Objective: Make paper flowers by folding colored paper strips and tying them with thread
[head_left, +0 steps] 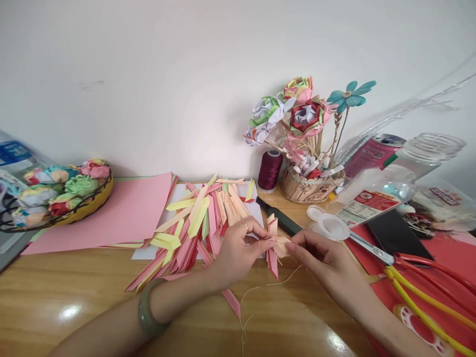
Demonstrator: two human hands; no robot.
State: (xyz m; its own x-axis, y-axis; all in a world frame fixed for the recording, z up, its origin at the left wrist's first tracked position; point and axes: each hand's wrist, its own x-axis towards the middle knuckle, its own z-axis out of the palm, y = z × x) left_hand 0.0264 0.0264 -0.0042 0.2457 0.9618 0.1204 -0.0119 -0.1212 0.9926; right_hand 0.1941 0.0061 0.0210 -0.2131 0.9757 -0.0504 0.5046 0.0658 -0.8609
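Note:
My left hand point(243, 248) pinches a bundle of folded pink and peach paper strips point(273, 264) near its middle, just above the table. Opposite it, my right hand point(320, 253) has thumb and forefinger closed on a peach paper piece point(281, 246) of the same bundle, fanned out like a petal. A thin beige thread point(284, 281) trails from near the bundle onto the table. Left of my hands lies a heap of folded pink, yellow, peach and red paper strips point(189, 238) on a white sheet. How the pieces are joined is hidden by my fingers.
Pink paper sheets point(122, 213) and a basket of paper flowers point(106, 193) lie left. Behind my hands stand a maroon thread spool point(270, 171) and a wooden flower basket point(308, 187). Scissors point(390, 260), a plastic jar point(412, 168) and a can point(372, 153) crowd the right.

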